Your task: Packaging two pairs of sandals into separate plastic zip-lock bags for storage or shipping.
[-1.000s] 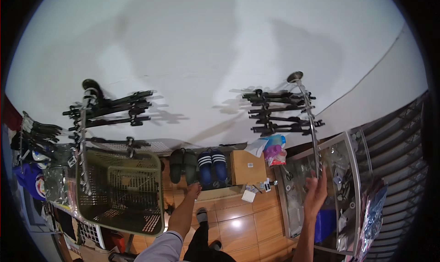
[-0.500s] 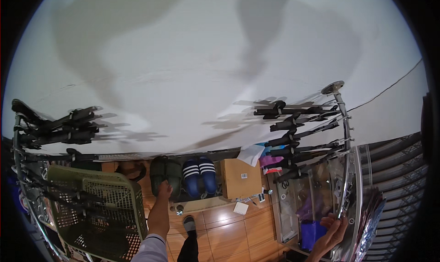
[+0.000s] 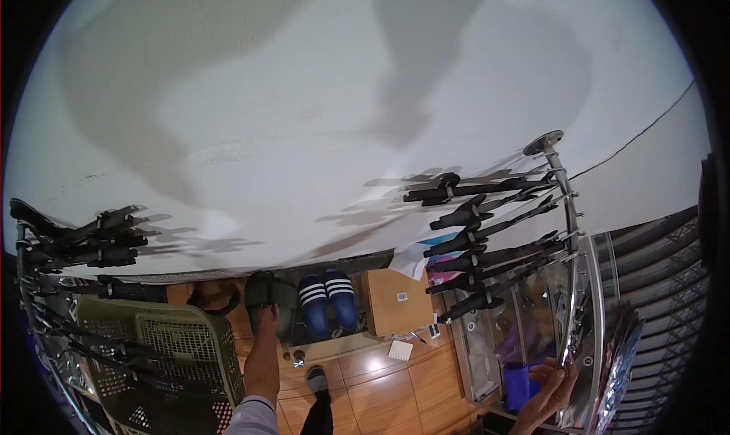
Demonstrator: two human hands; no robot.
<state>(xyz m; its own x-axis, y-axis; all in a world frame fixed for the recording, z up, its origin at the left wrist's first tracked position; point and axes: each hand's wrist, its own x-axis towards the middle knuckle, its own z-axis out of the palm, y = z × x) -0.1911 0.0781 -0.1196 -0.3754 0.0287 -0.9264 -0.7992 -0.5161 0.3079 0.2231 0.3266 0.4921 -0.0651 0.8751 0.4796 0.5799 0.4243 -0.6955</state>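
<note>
My left hand reaches down to a pair of dark green slide sandals standing by the wall. It overlaps their near part, and its fingers are mostly hidden, so I cannot tell whether it grips one. Just right of them stands a pair of blue slides with white stripes. At the lower right, my right hand is closed around the lower end of a curved metal rail. From this rail several black hangers stick out.
A green perforated plastic basket stands at the left, below more black hangers. Beside the blue slides is a brown cardboard box, with a small white pad on the tiled floor. A glass display case stands at the right.
The view has tilted slightly, so most of the scene sits a little lower. My left hand has shifted slightly left over the green slides. My right hand stays at the rail.
</note>
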